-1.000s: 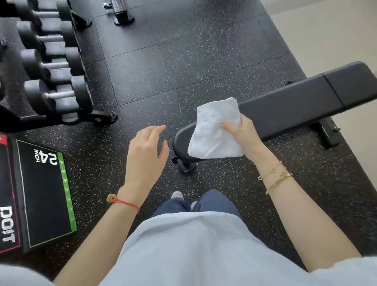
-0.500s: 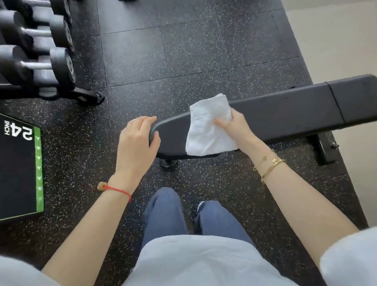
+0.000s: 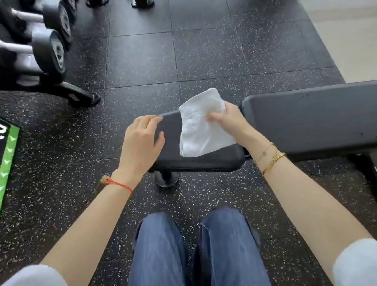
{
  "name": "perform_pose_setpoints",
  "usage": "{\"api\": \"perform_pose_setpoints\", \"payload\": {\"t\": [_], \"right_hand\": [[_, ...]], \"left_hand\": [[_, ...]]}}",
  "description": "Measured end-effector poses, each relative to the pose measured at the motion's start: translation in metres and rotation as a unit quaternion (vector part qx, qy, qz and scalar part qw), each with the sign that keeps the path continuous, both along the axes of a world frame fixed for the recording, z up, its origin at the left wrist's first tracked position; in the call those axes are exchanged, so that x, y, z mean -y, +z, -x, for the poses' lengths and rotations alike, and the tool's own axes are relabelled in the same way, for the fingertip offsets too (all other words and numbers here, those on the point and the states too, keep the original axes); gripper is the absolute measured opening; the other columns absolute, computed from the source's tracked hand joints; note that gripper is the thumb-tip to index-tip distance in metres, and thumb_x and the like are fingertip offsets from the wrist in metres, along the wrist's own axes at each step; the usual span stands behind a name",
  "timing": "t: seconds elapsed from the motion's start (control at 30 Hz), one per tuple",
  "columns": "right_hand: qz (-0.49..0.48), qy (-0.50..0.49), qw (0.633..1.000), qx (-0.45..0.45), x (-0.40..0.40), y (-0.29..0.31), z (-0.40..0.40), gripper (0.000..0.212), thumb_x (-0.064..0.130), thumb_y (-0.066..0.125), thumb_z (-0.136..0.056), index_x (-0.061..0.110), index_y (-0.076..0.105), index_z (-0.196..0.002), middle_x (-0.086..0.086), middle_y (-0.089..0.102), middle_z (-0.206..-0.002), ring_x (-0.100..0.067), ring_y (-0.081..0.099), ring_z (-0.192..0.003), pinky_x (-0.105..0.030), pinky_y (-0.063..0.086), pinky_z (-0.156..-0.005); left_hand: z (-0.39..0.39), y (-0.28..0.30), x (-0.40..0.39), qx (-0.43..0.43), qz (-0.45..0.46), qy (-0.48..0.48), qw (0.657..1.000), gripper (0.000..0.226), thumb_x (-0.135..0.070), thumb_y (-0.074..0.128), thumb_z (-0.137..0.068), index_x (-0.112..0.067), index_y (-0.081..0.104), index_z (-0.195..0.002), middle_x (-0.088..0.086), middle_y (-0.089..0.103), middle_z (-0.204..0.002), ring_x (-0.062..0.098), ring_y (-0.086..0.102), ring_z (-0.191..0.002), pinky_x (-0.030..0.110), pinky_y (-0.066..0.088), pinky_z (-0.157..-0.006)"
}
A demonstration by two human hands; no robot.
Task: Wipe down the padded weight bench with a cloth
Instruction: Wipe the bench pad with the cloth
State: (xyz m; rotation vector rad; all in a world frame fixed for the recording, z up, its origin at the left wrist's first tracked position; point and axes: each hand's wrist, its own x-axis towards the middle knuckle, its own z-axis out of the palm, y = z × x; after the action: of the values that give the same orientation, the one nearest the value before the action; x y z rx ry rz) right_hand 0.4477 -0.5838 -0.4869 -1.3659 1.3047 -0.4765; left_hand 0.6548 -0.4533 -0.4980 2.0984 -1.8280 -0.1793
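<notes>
Speckled black rubber floor [image 3: 141, 61] carries a flat black padded bench [image 3: 319, 115], its two pads split by a narrow gap. Over the short end pad hangs a crumpled white cloth [image 3: 201, 129], pinched by the right hand [image 3: 230, 121]. Left hand [image 3: 140, 143] rests relaxed on that pad's end. Dumbbells [image 3: 32, 40] sit far left.

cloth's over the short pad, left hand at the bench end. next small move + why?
Probably press the white cloth flat onto the short seat pad and sweep toward the long pad. The right hand pinches the cloth, which hangs bunched over the pad rather than spread, and the left hand rests open on the bench's near end.
</notes>
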Motion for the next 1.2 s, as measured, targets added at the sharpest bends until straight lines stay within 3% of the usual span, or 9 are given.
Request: {"api": "perform_pose_setpoints", "payload": {"t": [0.13,0.27,0.37,0.43,0.5,0.6,0.73,1.0,1.2], "right_hand": [[0.063,0.053,0.996,-0.034,0.017,-0.049,-0.007,0.031,0.011,0.065,-0.084,0.017,0.055,-0.114,0.004,0.063,-0.100,-0.016,0.062,-0.093,-0.027,0.048,-0.074],[0.263,0.051,0.957,-0.107,0.015,-0.085,-0.005,0.085,0.014,0.067,-0.082,0.017,0.019,-0.152,-0.007,0.043,-0.135,-0.022,0.044,-0.122,-0.029,0.036,-0.098],[0.417,0.069,0.874,-0.239,0.004,-0.103,-0.005,0.075,0.034,0.063,-0.088,0.026,0.027,-0.153,-0.009,0.023,-0.156,-0.031,0.020,-0.143,-0.048,0.017,-0.118],[0.414,0.137,0.848,-0.302,-0.005,-0.113,-0.007,0.062,0.053,0.053,-0.093,0.036,0.033,-0.150,-0.004,0.005,-0.164,-0.033,0.000,-0.150,-0.056,0.000,-0.120],[0.411,0.166,0.823,-0.354,-0.013,-0.124,-0.013,0.065,0.067,0.041,-0.092,0.042,0.029,-0.151,-0.004,-0.011,-0.165,-0.035,-0.015,-0.149,-0.059,-0.010,-0.117],[0.436,0.158,0.780,-0.420,-0.026,-0.135,-0.026,0.072,0.072,0.032,-0.091,0.039,0.019,-0.154,-0.006,-0.019,-0.163,-0.036,-0.021,-0.148,-0.059,-0.014,-0.116],[0.356,0.180,0.832,-0.386,-0.029,-0.146,-0.034,0.067,0.070,0.027,-0.094,0.046,0.008,-0.154,0.000,-0.010,-0.165,-0.029,-0.013,-0.151,-0.054,-0.007,-0.119],[0.375,0.159,0.821,-0.399,-0.047,-0.160,0.022,0.063,0.070,0.013,-0.093,0.052,0.003,-0.152,0.004,-0.002,-0.166,-0.025,-0.005,-0.152,-0.049,-0.002,-0.121],[0.310,0.113,0.845,-0.420,0.005,-0.151,-0.006,0.060,0.060,0.022,-0.100,0.045,0.003,-0.154,-0.004,-0.006,-0.166,-0.031,-0.008,-0.151,-0.051,-0.006,-0.120]], "left_hand": [[-0.008,-0.063,0.009,0.021,0.026,-0.012,0.999,0.038,-0.018,0.058,-0.093,-0.007,0.059,-0.130,0.008,0.059,-0.131,0.029,0.050,-0.126,0.043,0.041,-0.105],[-0.016,-0.107,0.018,0.034,0.071,-0.016,0.997,0.039,-0.018,0.059,-0.093,-0.006,0.059,-0.130,0.009,0.059,-0.132,0.031,0.050,-0.127,0.045,0.041,-0.104],[-0.020,-0.128,0.020,0.041,0.080,-0.010,0.996,0.043,-0.022,0.058,-0.094,-0.008,0.056,-0.134,0.009,0.054,-0.139,0.030,0.044,-0.133,0.045,0.035,-0.110],[-0.020,-0.138,0.016,0.045,0.076,-0.001,0.996,0.044,-0.025,0.056,-0.095,-0.010,0.054,-0.136,0.009,0.051,-0.143,0.029,0.040,-0.137,0.045,0.030,-0.114],[-0.021,-0.146,0.013,0.052,0.068,0.005,0.996,0.045,-0.028,0.054,-0.096,-0.011,0.053,-0.138,0.009,0.049,-0.145,0.028,0.037,-0.139,0.044,0.027,-0.116],[-0.024,-0.149,0.011,0.043,0.059,0.019,0.997,0.046,-0.032,0.052,-0.097,-0.012,0.052,-0.138,0.010,0.048,-0.145,0.029,0.036,-0.139,0.044,0.027,-0.115],[-0.024,-0.149,0.012,0.036,0.054,0.021,0.998,0.048,-0.034,0.051,-0.097,-0.012,0.051,-0.139,0.011,0.046,-0.146,0.030,0.034,-0.139,0.047,0.024,-0.116],[-0.023,-0.157,0.013,-0.002,0.073,0.024,0.997,0.045,-0.030,0.055,-0.096,-0.010,0.053,-0.137,0.015,0.045,-0.145,0.035,0.034,-0.139,0.053,0.021,-0.117],[-0.023,-0.162,0.016,-0.011,0.078,0.028,0.996,0.045,-0.031,0.054,-0.097,-0.012,0.052,-0.138,0.013,0.044,-0.146,0.034,0.031,-0.140,0.051,0.017,-0.118]]}}
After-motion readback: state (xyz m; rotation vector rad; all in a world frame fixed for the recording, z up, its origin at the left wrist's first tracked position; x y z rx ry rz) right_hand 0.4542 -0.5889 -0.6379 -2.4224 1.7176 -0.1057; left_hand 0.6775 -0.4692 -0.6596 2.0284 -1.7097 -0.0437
